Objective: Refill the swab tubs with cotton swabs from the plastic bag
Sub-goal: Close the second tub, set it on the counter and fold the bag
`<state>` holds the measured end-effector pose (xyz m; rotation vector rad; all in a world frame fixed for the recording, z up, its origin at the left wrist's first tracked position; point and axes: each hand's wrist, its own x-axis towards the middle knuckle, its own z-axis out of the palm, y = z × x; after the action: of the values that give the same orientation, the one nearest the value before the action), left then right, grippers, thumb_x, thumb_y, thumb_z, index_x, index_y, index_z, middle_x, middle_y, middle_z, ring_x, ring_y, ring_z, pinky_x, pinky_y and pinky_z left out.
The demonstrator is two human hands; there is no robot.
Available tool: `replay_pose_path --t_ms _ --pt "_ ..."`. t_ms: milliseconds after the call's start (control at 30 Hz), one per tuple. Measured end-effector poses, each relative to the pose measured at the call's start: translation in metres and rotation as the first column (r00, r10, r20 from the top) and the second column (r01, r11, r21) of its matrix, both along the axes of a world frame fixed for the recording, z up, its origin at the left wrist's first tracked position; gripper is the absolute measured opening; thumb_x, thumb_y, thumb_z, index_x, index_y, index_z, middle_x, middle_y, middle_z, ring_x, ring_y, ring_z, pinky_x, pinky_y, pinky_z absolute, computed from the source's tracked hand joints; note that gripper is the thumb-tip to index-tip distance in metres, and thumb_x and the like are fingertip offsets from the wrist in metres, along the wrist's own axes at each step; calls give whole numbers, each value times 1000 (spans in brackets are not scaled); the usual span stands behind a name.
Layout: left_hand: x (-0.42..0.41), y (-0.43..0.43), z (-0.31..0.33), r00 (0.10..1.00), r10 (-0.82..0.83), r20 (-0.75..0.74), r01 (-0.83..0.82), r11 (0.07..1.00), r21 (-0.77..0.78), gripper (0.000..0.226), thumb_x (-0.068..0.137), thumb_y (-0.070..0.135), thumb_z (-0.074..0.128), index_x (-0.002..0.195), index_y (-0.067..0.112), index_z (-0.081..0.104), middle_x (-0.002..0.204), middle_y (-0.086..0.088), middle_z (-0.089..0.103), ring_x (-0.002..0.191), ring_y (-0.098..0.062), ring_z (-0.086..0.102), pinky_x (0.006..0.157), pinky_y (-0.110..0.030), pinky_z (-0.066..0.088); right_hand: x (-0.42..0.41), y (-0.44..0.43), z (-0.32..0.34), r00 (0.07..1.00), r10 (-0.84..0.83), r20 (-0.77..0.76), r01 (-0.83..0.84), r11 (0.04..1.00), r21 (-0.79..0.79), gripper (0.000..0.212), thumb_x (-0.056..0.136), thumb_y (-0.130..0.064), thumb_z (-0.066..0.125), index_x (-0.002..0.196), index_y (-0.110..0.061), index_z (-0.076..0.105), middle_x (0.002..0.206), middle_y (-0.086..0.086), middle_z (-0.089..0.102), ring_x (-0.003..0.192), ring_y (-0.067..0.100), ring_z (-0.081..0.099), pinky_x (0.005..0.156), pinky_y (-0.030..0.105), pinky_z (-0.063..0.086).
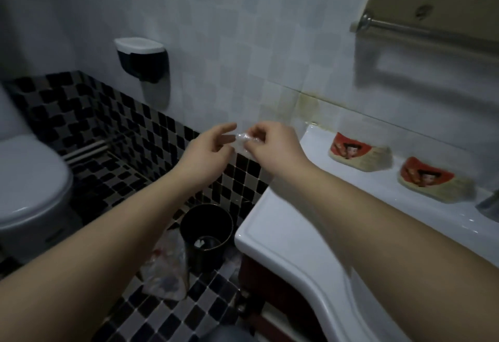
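Standing beside the washbasin, a person holds both bare arms out, the hands meeting in mid-air over the chequered floor just off the left end of the white worktop (297, 222). The right hand (272, 144) has its thumb and fingers curled in, pinching the plastic bag (243, 139), which is scrunched into a small clear wad. The left hand (208, 147) is spread loosely beside it, forefinger stretched forward and the other fingers relaxed. Its fingertips come right up to the wad, though the blur leaves me unable to tell whether they touch it.

Two swab tubs sit on the back ledge of the worktop against the tiled wall, well apart from the hands. The nearer tub (359, 156) and the farther tub (434, 183) both have red labels and show pale swab stems packed inside. A tap (490, 204) shows at the right edge.

Below the hands a black bin (199, 260) stands on the floor close to the cabinet, with a white scrap (201, 243) at its bottom. Crumpled clear wrapping (164, 268) lies on the tiles just beside it. A toilet (29, 179) stands to the left, a black-and-white dispenser (141, 58) hangs on the wall, and a towel rail (405, 26) is fixed up at the right.
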<state>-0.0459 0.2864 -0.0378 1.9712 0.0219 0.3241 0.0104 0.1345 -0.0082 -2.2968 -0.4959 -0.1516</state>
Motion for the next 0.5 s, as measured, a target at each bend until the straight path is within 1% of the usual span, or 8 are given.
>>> replay_pose_path --t_ms 67,100,133,167,200,267,400,500 --pt "8 19 -5 997 72 8 -72 973 219 56 101 16 50 154 29 40 148 0 53 104 -1 59 77 -14 47 16 14 -1 999 17 40 -16 1000 -24 6 94 -30 70 96 -25 70 93 -3 71 85 14 65 72 27 50" --pt "11 26 -7 995 99 12 -97 948 303 58 101 17 52 155 29 38 152 -1 49 102 -2 58 81 -16 47 22 19 -2 998 28 53 -25 998 -50 8 93 -27 70 100 -23 71 99 -2 71 88 16 65 73 27 49" --pt "16 35 -11 992 123 15 -120 919 376 60 100 19 53 156 27 35 154 -2 45 110 -7 57 91 -21 47 30 26 -5 997 43 61 -38 996 -80 11 92 -24 69 103 -23 71 104 0 70 92 18 64 74 27 47" --pt "20 43 -15 990 144 12 -135 892 432 62 99 20 55 157 25 32 157 -4 40 126 -13 53 104 -27 43 36 32 -8 996 53 68 -45 992 -118 14 91 -23 69 105 -23 70 108 1 68 95 19 62 75 27 43" --pt "25 53 -19 986 169 1 -149 869 473 65 99 23 56 158 24 29 160 -5 34 140 -18 43 113 -32 37 44 39 -12 995 67 72 -55 987 -149 16 90 -23 69 106 -23 70 109 1 67 97 19 61 76 26 41" --pt "32 68 -28 977 211 -21 -168 832 529 72 98 31 58 160 27 22 164 -8 22 151 -26 26 120 -41 30 55 51 -19 995 76 59 -63 979 -195 18 92 -24 67 109 -20 69 109 2 67 97 22 60 76 26 39" --pt "44 90 -39 948 317 -15 -223 700 678 87 94 45 63 161 30 10 169 -13 5 156 -33 3 125 -55 18 77 74 -28 994 96 60 -73 950 -305 25 96 -24 61 119 -18 67 111 5 69 96 24 62 75 27 42" --pt "55 105 -46 920 391 -20 -252 631 734 92 91 52 64 160 32 6 169 -13 1 156 -35 -3 124 -60 11 94 93 -32 992 120 46 -96 932 -350 32 97 -23 56 128 -18 63 119 7 67 105 28 63 80 30 47"
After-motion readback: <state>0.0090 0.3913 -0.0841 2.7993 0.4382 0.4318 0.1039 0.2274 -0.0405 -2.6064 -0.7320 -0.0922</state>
